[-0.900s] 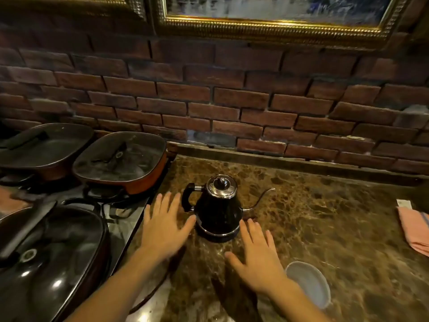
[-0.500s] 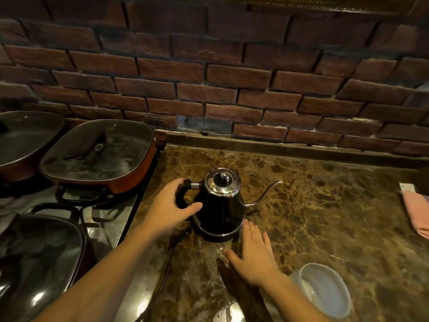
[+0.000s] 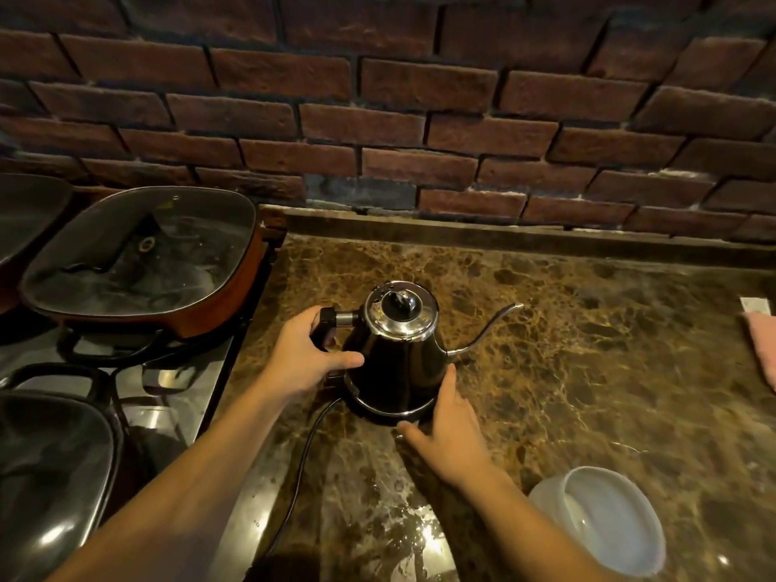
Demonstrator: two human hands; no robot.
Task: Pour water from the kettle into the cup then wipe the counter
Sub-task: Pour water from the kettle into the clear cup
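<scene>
1. Fingers of left hand [image 3: 304, 359] curl round kettle [image 3: 399, 354] handle; right hand [image 3: 451, 430] flat, fingers straight, vs. base.
2. Kettle upright on counter [image 3: 588, 329], spout pointing right.
3. Cup [image 3: 600, 518] near-right of kettle, closer to right hand.

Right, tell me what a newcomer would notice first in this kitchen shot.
The black gooseneck kettle stands on its base at the middle of the brown marble counter, the left hand gripping its handle and the right hand resting flat by the base. A white cup sits at the near right. To the left, lidded pans crowd the stove, with a red brick wall behind.
</scene>
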